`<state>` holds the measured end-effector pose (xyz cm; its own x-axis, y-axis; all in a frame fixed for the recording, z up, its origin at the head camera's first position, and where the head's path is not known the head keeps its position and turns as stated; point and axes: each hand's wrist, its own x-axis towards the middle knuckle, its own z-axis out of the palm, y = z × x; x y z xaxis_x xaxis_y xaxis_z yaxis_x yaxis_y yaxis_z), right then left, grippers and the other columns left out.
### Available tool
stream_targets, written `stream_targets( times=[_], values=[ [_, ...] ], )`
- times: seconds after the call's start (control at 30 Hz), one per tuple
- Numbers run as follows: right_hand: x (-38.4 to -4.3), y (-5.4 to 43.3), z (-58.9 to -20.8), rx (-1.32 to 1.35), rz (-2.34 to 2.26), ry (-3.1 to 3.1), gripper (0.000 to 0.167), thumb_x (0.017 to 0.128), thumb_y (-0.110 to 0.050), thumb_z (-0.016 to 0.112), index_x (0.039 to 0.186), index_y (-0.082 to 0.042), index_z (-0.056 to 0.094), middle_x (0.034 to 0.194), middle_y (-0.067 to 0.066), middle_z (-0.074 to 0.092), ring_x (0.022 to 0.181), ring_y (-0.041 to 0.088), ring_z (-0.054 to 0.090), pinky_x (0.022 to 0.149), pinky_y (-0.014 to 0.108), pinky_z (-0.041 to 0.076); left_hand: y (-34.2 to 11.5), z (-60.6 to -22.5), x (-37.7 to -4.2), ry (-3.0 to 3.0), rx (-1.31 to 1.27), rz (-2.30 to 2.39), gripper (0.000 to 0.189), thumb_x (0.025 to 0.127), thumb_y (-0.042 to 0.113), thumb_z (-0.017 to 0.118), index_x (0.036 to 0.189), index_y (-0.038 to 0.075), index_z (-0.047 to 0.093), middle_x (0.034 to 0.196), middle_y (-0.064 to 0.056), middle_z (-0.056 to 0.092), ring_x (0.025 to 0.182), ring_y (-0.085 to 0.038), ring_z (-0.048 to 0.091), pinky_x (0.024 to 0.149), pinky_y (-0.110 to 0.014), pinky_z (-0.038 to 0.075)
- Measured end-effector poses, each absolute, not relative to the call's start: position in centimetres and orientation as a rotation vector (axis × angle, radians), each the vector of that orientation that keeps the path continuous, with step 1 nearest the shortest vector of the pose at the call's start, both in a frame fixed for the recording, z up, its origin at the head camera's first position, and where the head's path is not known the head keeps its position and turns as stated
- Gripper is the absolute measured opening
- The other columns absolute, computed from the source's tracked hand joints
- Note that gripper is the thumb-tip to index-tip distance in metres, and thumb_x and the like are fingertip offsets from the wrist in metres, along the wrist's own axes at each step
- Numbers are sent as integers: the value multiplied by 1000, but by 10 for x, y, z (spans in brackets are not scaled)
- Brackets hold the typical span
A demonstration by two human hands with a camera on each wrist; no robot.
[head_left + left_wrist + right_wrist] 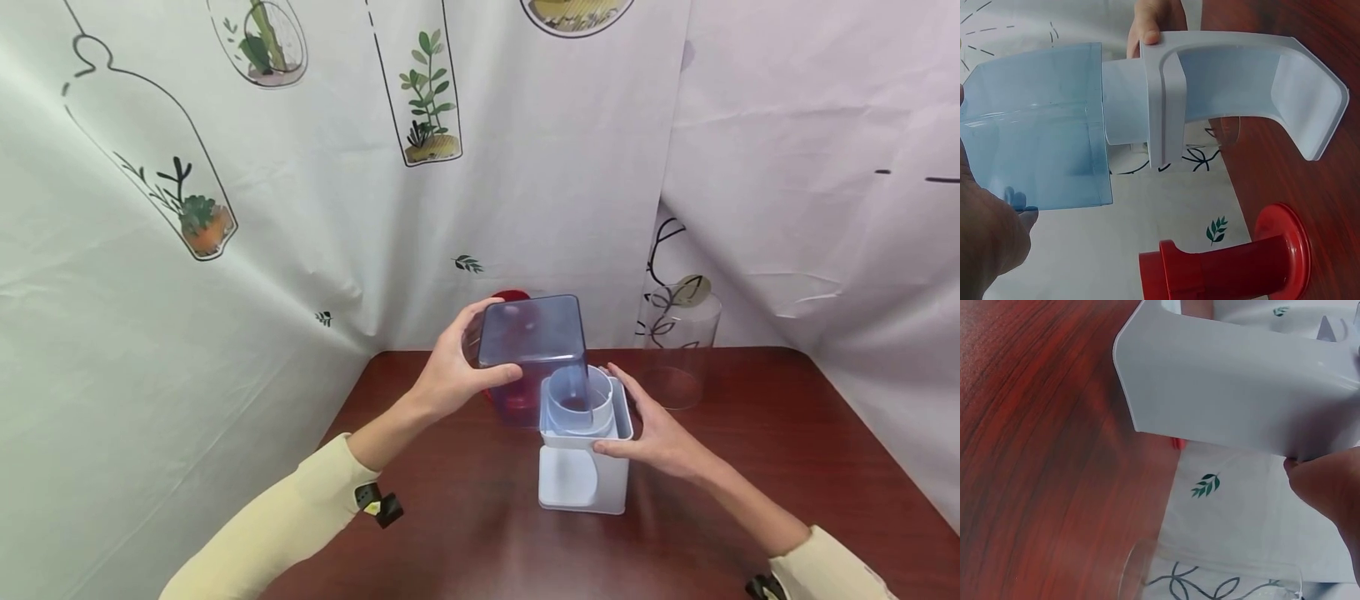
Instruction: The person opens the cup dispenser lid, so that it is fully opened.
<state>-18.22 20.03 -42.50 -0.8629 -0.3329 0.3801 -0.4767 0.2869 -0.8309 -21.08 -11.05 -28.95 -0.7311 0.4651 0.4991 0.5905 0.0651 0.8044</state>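
A see-through blue square container [532, 329], its closed end up, is gripped by my left hand [453, 375], thumb along the near side. Beside it stands a white stand [611, 483] with a cut-out front and a square top; a round collar [602, 404] rises from that top. My right hand [663, 437] holds the stand by its upper right side, thumb at the front rim. In the left wrist view the container's open rim [1107, 156] is right at the collar's end; whether they touch I cannot tell. The right wrist view shows the thumb [1316, 484] against the stand's side wall.
Behind the container stands a red flanged tube [1241, 265], mostly hidden in the head view. A clear cylinder [693, 367] is at the back right of the dark red wooden table [450, 525]. A white cloth with plant drawings [555, 208] hangs behind.
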Motion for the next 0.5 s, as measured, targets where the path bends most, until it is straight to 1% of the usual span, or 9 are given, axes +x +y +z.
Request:
stream_targets(
  times=[0.1, 0.17, 0.27, 0.33, 0.4, 0.5],
  values=[
    [-181, 199, -426, 770, 1652, -2394, 115, 76, -20, 90, 161, -24, 12, 162, 3, 26, 135, 27, 39, 101, 19, 38, -114, -290, -209, -2212, -1085, -1771, 83, 78, 12, 86, 148, 15, 43, 134, -4, 56, 115, -26, 59, 91, -41, 54],
    [-179, 197, -427, 752, 1664, -2390, 118, 76, -20, 90, 161, -23, 9, 163, 4, 22, 137, 29, 36, 101, 15, 36, -117, -290, -209, -2208, -1075, -1780, 82, 78, 11, 86, 148, 15, 43, 134, -5, 56, 115, -26, 58, 90, -41, 54],
    [-176, 194, -427, 709, 1663, -2401, 120, 75, -20, 90, 162, -19, 8, 164, 10, 19, 138, 33, 35, 101, 13, 33, -121, -291, -208, -2205, -1059, -1786, 81, 78, 10, 85, 148, 15, 44, 133, -6, 56, 115, -27, 57, 90, -40, 54],
    [-173, 192, -426, 664, 1640, -2423, 119, 75, -23, 91, 161, -16, 10, 162, 14, 22, 135, 33, 39, 100, 15, 36, -123, -291, -208, -2199, -1050, -1797, 80, 78, 8, 85, 147, 14, 44, 132, -7, 56, 115, -28, 57, 90, -40, 54],
    [-171, 191, -426, 620, 1607, -2449, 116, 75, -26, 90, 161, -13, 13, 157, 16, 31, 129, 33, 46, 97, 19, 41, -126, -291, -207, -2195, -1041, -1800, 80, 79, 7, 84, 147, 14, 44, 131, -8, 56, 114, -28, 57, 89, -39, 54],
    [-169, 190, -426, 562, 1583, -2462, 110, 75, -30, 91, 158, -13, 20, 145, 13, 45, 117, 30, 53, 91, 26, 49, -131, -292, -207, -2183, -1030, -1810, 79, 78, 6, 85, 147, 14, 45, 131, -9, 57, 112, -30, 58, 88, -38, 54]
  ],
)
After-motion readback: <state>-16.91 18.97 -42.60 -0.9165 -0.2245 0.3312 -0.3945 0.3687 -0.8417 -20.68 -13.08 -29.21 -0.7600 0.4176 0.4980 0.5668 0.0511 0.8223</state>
